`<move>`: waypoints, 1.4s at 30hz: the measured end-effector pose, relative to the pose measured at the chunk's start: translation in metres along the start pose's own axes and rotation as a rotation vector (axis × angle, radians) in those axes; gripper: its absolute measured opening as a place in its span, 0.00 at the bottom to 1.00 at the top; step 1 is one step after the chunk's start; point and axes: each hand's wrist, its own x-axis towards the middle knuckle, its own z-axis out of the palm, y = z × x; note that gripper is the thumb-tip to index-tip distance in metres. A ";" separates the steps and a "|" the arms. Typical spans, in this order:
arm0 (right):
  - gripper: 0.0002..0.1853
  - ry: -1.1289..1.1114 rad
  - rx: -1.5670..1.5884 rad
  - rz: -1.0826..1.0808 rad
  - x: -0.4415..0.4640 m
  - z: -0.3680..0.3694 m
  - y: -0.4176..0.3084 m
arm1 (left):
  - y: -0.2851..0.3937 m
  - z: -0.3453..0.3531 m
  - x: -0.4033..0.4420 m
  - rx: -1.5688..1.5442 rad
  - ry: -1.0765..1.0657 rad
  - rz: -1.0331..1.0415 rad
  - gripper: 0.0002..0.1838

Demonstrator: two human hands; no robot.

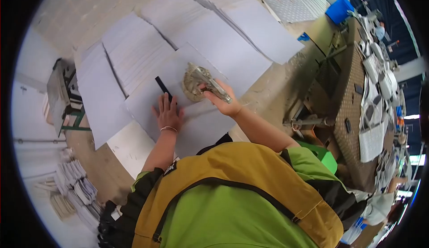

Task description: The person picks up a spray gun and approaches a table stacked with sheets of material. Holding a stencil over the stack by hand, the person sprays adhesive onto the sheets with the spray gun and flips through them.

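Observation:
My right hand [228, 101] is wrapped around a worn silver metal tool [216, 88] with a long body; its exact kind I cannot make out. Just left of it is a round, crusted grey-brown piece [192, 86]; whether the two are joined does not show. Both are over a large white sheet [154, 76]. My left hand [169, 115] rests on this sheet with its fingers spread. A narrow black strip [162, 85] extends from beside its fingertips, partly hidden by them.
More overlapping white sheets [127, 58] spread beyond my hands. At the right stands a long brown table [344, 105] with many grey and white pieces [375, 73] on it. A blue bin [339, 10] stands at the back right. Stacked material [71, 181] lies at the left wall. A person [380, 208] is at the far right.

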 end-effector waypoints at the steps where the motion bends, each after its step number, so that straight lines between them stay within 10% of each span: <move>1: 0.11 -0.009 0.032 0.018 0.001 -0.001 -0.004 | 0.002 0.000 0.002 -0.006 0.002 -0.010 0.29; 29: 0.14 0.041 0.133 -0.073 0.002 0.006 0.003 | -0.008 0.017 0.017 -0.187 0.018 -0.035 0.19; 32: 0.12 0.064 -0.056 -0.385 0.006 0.000 0.035 | -0.006 0.003 0.012 -0.210 -0.050 -0.057 0.17; 33: 0.12 0.013 0.147 -0.120 -0.001 -0.001 0.027 | -0.005 -0.005 0.012 -0.199 -0.096 -0.049 0.18; 42: 0.10 0.035 0.105 -0.020 0.001 -0.003 -0.002 | -0.020 -0.025 0.062 -0.351 -0.405 -0.112 0.28</move>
